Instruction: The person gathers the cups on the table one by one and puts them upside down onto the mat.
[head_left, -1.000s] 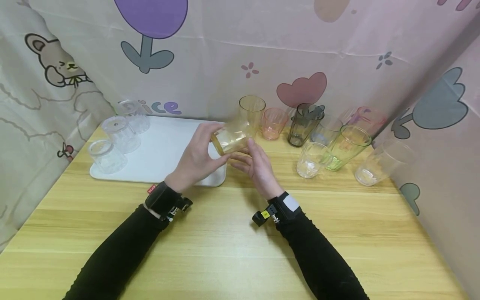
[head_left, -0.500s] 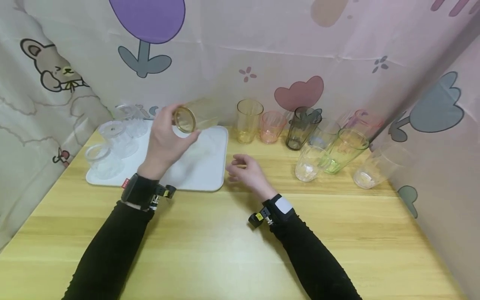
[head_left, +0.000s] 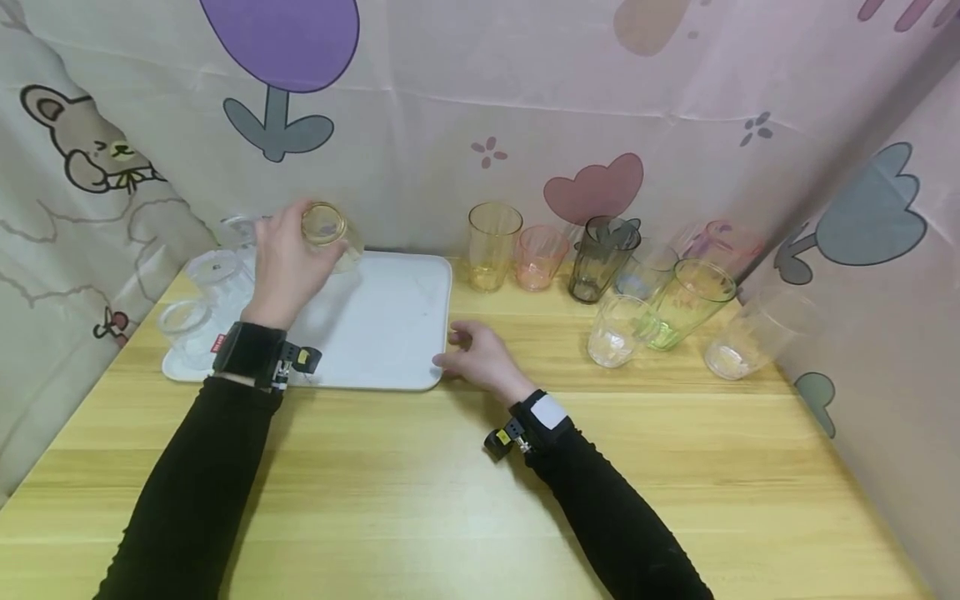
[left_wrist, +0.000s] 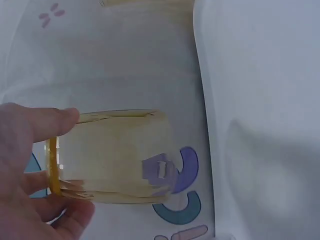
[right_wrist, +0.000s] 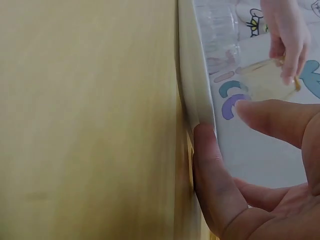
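Clear ribbed glasses stand upside down along the left edge of the white tray, which lies on the pale wooden table. Just right of them, above the tray's far left part, the left hand grips a small amber glass, thumb and fingers curled round its rim end; the glass is tipped onto its side in the air, apart from the tray's surface, and the left wrist view shows it lying sideways against the printed curtain behind. Further right, the right hand rests at the tray's near right corner, its fingers loosely bent and holding nothing; the right wrist view shows a fingertip touching the tray's rim. Beyond the tray to the right stand a tall yellow glass, a pink glass and a dark grey glass, then a low clear glass, a green glass leaning, and a clear glass near the right curtain.
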